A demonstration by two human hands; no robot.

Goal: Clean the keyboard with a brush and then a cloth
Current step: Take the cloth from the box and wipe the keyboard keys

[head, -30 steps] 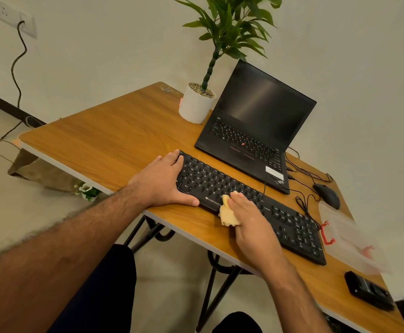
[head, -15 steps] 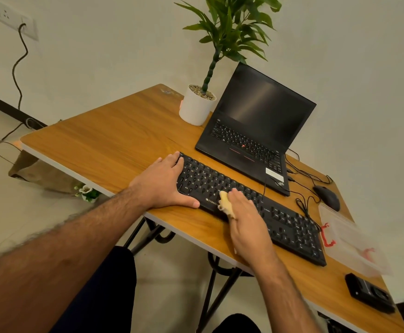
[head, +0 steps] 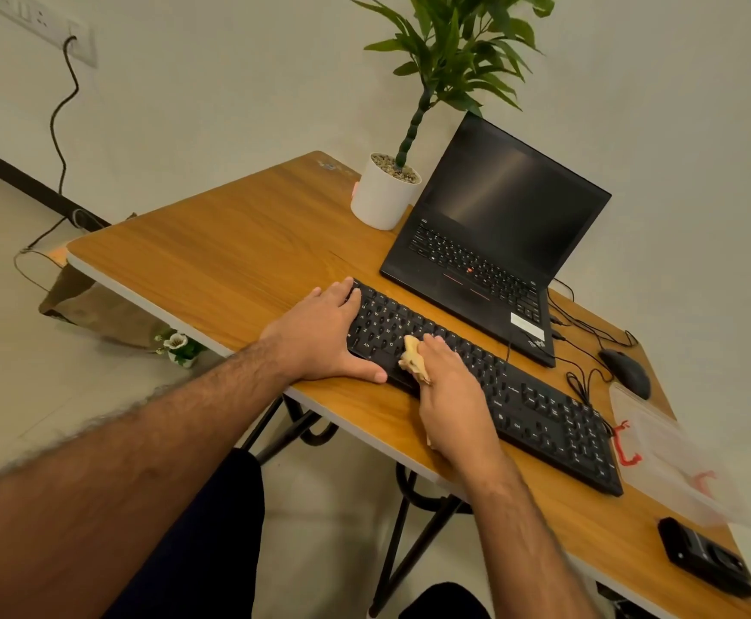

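A long black keyboard (head: pixel 539 408) lies slantwise on the wooden desk (head: pixel 230 261), near its front edge. My left hand (head: pixel 324 332) lies flat over the keyboard's left end, fingers straight on the keys and thumb along its front edge. My right hand (head: pixel 454 395) holds a small pale yellow cloth (head: pixel 413 357) and presses it on the keys left of the middle. Most of the cloth is hidden under that hand. No brush is in view.
An open black laptop (head: pixel 494 243) stands behind the keyboard, a white potted plant (head: pixel 382 194) to its left. A black mouse (head: pixel 626 373) with cables, a clear plastic box (head: pixel 673 457) with red clips and a black device (head: pixel 704 558) lie on the right.
My right hand has slid the cloth from the keyboard's front edge up onto the keys, away from me. My left hand has stayed in place.
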